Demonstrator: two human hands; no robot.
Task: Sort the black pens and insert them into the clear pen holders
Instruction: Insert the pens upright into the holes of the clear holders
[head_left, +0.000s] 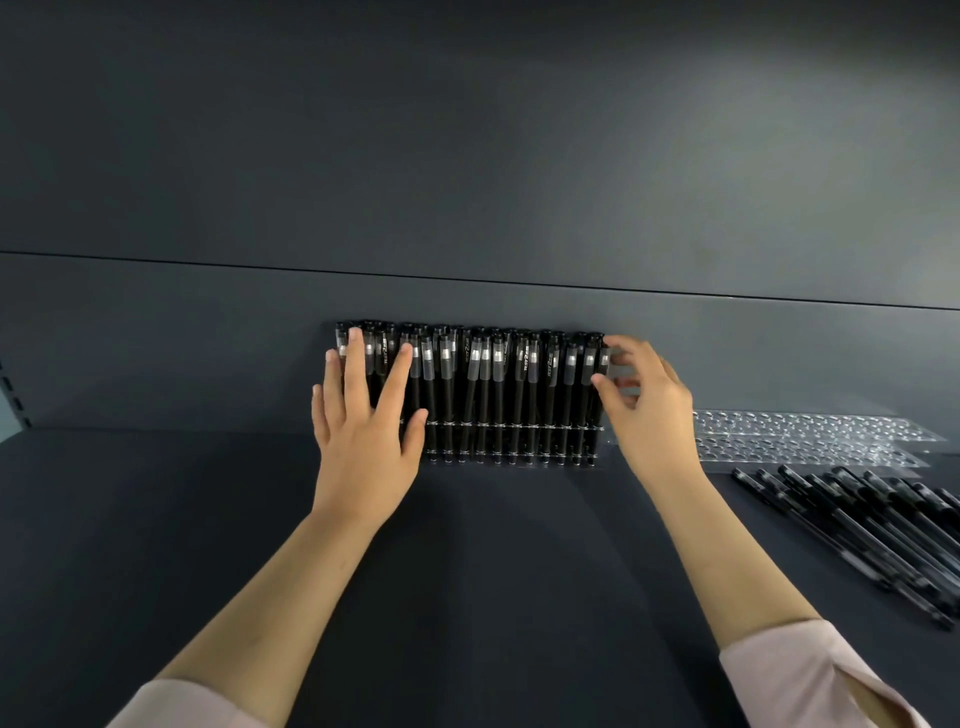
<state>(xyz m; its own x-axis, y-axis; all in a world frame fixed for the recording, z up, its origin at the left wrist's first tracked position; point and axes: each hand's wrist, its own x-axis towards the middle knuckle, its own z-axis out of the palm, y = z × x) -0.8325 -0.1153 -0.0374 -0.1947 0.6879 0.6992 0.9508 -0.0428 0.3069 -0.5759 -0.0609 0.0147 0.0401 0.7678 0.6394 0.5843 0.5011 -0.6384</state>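
Hands (366, 441) (652, 410), two; filled pen holder (519, 464), one.

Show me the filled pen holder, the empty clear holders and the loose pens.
filled pen holder (519, 466): head view, clear base front edge
empty clear holders (810, 428): head view, top plate
loose pens (857, 530): head view, middle of the pile

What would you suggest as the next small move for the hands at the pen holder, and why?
Probably seat the rightmost pen fully, then let go: the right hand seems to pinch it at the row's end, the left hand rests flat on the standing pens, and the holder looks full. Loose pens and empty holders wait to the right.
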